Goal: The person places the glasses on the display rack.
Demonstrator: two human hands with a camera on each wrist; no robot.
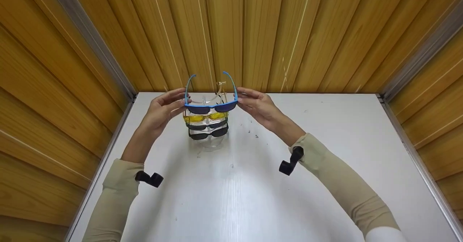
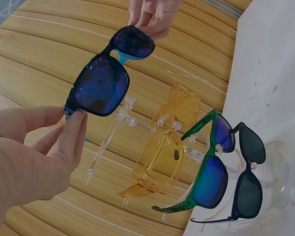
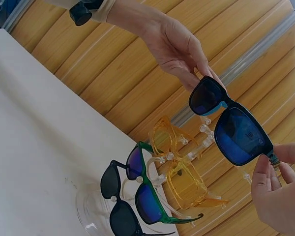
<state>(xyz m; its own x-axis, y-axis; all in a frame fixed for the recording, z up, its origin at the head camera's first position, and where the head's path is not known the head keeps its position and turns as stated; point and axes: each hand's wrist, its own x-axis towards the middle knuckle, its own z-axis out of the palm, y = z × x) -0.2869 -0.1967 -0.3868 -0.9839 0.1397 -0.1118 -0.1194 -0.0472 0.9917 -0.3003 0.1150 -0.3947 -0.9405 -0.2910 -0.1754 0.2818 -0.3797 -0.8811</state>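
Observation:
A pair of sunglasses point(image 1: 226, 107) with a black front, blue temples and dark blue lenses is held up at the top of a clear display stand point(image 2: 107, 147). My left hand point(image 1: 161, 111) pinches one hinge corner between thumb and fingers. At the opposite corner my right hand point(image 1: 262, 108) grips the frame the same way. The temples stick out unfolded toward the back wall. Below them on the stand sit yellow see-through glasses point(image 2: 157, 157), green-framed sunglasses point(image 2: 210, 182) with blue lenses, and, lowest, black sunglasses point(image 2: 249, 194). The stand's top crossbar shows bare beneath the held pair.
The stand's round clear base point(image 2: 286, 167) rests on a white table point(image 1: 231, 198), near its back edge. Wood-patterned panels point(image 1: 260, 35) rise behind and at both sides, with grey metal rails point(image 1: 94, 39) at the corners. Small dark specks mark the tabletop right of the stand.

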